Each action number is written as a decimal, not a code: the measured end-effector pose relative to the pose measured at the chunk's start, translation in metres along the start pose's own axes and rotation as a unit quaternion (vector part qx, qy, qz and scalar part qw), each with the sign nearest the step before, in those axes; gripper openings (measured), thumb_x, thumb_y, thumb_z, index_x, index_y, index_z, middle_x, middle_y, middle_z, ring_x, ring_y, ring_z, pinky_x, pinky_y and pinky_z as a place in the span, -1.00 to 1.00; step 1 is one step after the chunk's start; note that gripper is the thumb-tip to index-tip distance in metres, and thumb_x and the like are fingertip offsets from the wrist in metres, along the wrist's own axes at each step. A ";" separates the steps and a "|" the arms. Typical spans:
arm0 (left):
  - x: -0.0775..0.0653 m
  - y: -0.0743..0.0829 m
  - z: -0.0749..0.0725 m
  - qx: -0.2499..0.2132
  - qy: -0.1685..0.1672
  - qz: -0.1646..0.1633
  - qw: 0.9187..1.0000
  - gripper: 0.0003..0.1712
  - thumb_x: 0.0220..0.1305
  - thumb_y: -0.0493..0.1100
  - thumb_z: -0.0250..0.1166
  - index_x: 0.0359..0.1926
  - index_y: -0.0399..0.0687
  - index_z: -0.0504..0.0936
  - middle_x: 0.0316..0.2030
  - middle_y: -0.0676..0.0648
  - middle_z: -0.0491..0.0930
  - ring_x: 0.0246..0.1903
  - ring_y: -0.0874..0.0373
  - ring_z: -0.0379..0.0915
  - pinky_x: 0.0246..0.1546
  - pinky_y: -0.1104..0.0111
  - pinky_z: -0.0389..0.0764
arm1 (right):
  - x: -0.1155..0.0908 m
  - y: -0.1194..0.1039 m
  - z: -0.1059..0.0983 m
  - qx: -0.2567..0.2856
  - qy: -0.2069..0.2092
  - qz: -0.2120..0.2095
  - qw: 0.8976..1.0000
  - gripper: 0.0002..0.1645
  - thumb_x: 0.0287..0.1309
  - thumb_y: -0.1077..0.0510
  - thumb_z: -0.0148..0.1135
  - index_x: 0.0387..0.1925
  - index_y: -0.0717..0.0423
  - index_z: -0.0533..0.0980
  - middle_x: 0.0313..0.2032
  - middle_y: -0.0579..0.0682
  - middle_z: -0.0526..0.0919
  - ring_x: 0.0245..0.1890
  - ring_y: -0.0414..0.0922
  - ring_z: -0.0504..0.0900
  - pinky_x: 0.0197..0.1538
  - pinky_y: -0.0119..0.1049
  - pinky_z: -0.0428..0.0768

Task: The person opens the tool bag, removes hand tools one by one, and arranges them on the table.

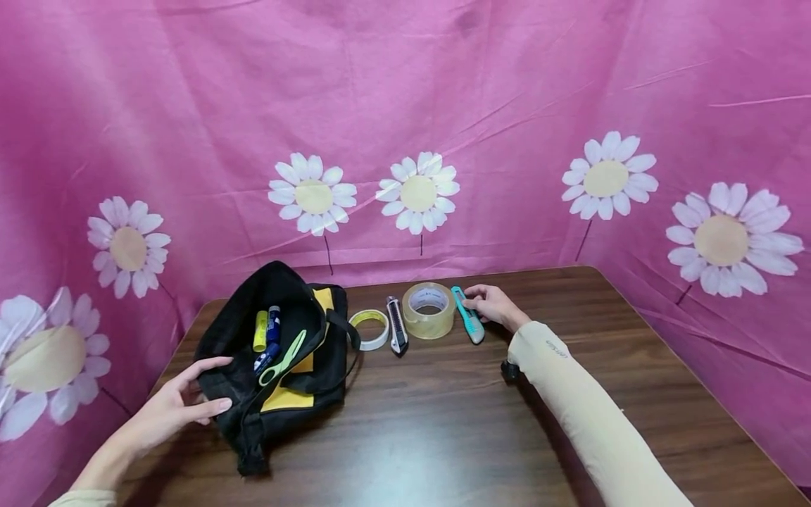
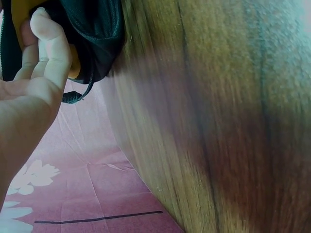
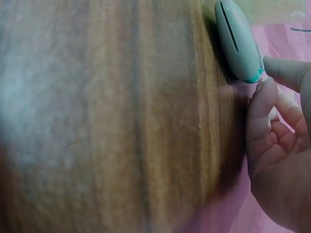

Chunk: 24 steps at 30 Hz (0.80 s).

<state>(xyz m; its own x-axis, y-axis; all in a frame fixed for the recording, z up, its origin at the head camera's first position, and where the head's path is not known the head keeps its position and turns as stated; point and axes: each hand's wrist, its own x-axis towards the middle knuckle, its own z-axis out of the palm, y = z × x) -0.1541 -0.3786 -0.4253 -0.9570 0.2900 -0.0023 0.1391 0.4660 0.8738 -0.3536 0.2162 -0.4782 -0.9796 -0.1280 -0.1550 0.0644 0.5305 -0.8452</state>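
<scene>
My left hand (image 1: 167, 405) grips the near left side of an open black bag (image 1: 253, 429) with yellow panels. In the left wrist view the curled fingers (image 2: 56, 53) lie against the bag (image 2: 99, 34). Inside it are green-handled scissors (image 1: 283, 359), a yellow tube (image 1: 260, 331) and blue tubes (image 1: 273, 325). At the right end of a row of things, my right hand (image 1: 495, 308) pinches a teal and grey box cutter (image 1: 470, 320) lying on the table. From the right wrist, thumb and forefinger meet at the cutter's (image 3: 238, 43) edge.
Left of the cutter stands a wide roll of clear packing tape (image 1: 429, 325). Beside that are a second box cutter (image 1: 396, 325), dark and pale, and a white tape roll (image 1: 374, 343) near the bag's strap. A pink flowered cloth (image 1: 494, 232) hangs behind the wooden table (image 1: 431, 429).
</scene>
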 end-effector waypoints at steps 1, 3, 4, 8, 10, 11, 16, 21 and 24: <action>0.000 -0.001 0.000 0.000 -0.002 0.003 1.000 -0.27 0.36 -0.33 0.33 0.46 -0.08 0.24 -0.42 -0.14 0.58 -0.43 0.03 0.59 -0.38 0.15 0.68 | 0.000 0.000 0.001 0.003 0.001 0.000 1.000 -0.41 0.40 0.03 0.26 0.34 0.20 0.42 -0.13 0.08 0.56 -0.23 -0.10 0.55 -0.29 -0.27 0.62; -0.001 -0.001 0.000 -0.002 -0.002 0.000 1.000 -0.27 0.35 -0.33 0.33 0.46 -0.09 0.23 -0.43 -0.14 0.59 -0.43 0.04 0.59 -0.37 0.13 0.69 | 0.000 0.000 0.002 0.009 0.001 0.003 1.000 -0.40 0.41 0.03 0.25 0.35 0.20 0.39 -0.12 0.09 0.56 -0.25 -0.10 0.54 -0.30 -0.27 0.62; -0.001 -0.002 0.000 0.001 -0.002 -0.001 1.000 -0.27 0.36 -0.32 0.33 0.46 -0.09 0.23 -0.43 -0.14 0.59 -0.43 0.04 0.59 -0.37 0.13 0.69 | 0.000 0.000 0.002 0.011 0.003 0.004 1.000 -0.39 0.41 0.03 0.25 0.35 0.20 0.39 -0.13 0.08 0.57 -0.26 -0.11 0.54 -0.31 -0.28 0.61; -0.001 -0.001 -0.002 0.009 -0.002 -0.014 1.000 -0.27 0.36 -0.28 0.34 0.46 -0.05 0.24 -0.49 -0.15 0.56 -0.45 -0.03 0.59 -0.36 0.14 0.69 | -0.001 0.000 0.000 0.022 -0.007 0.002 1.000 -0.38 0.41 0.08 0.24 0.37 0.24 0.35 -0.20 0.06 0.54 -0.33 -0.13 0.51 -0.36 -0.29 0.61; 0.000 -0.002 -0.003 0.007 -0.006 -0.007 1.000 -0.26 0.36 -0.30 0.34 0.47 -0.08 0.23 -0.48 -0.14 0.56 -0.45 -0.02 0.59 -0.36 0.14 0.69 | -0.002 0.000 -0.003 0.031 -0.015 0.000 0.999 -0.39 0.41 0.10 0.24 0.37 0.26 0.35 -0.22 0.06 0.52 -0.37 -0.14 0.50 -0.38 -0.31 0.61; 0.000 -0.002 -0.003 0.007 -0.007 -0.003 1.000 -0.26 0.36 -0.30 0.34 0.47 -0.09 0.22 -0.48 -0.15 0.57 -0.45 -0.01 0.58 -0.36 0.14 0.69 | -0.002 -0.001 -0.004 0.036 -0.019 -0.001 0.999 -0.39 0.41 0.11 0.24 0.37 0.27 0.34 -0.22 0.06 0.51 -0.38 -0.13 0.50 -0.39 -0.31 0.61; 0.002 0.001 -0.006 0.011 -0.005 0.009 1.000 -0.25 0.34 -0.31 0.35 0.46 -0.11 0.24 -0.45 -0.14 0.58 -0.45 0.06 0.59 -0.37 0.14 0.69 | 0.000 -0.001 -0.012 0.077 -0.024 -0.007 0.997 -0.40 0.42 0.12 0.24 0.37 0.26 0.34 -0.15 0.11 0.50 -0.38 -0.11 0.54 -0.41 -0.31 0.63; 0.002 0.000 -0.003 0.002 -0.015 0.016 1.000 -0.26 0.34 -0.34 0.34 0.46 -0.10 0.24 -0.43 -0.12 0.60 -0.44 0.09 0.59 -0.38 0.15 0.69 | -0.004 -0.004 -0.023 0.103 -0.005 -0.026 0.994 -0.43 0.44 0.14 0.21 0.36 0.26 0.33 -0.05 0.21 0.49 -0.35 -0.07 0.60 -0.39 -0.28 0.67; 0.001 0.000 -0.003 -0.005 -0.018 0.016 1.000 -0.26 0.34 -0.35 0.34 0.46 -0.11 0.24 -0.42 -0.10 0.61 -0.43 0.10 0.59 -0.38 0.14 0.69 | -0.005 -0.016 -0.031 0.119 -0.002 -0.038 0.992 -0.41 0.45 0.15 0.20 0.37 0.29 0.31 -0.01 0.24 0.47 -0.29 -0.03 0.64 -0.34 -0.26 0.70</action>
<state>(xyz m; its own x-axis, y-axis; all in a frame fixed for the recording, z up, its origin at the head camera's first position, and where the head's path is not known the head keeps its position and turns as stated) -0.1561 -0.3809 -0.4237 -0.9424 0.3343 0.0085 0.1669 0.4483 0.8782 -0.3554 0.2345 -0.4483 -0.9827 -0.1631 -0.0877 0.0340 0.3065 -0.9512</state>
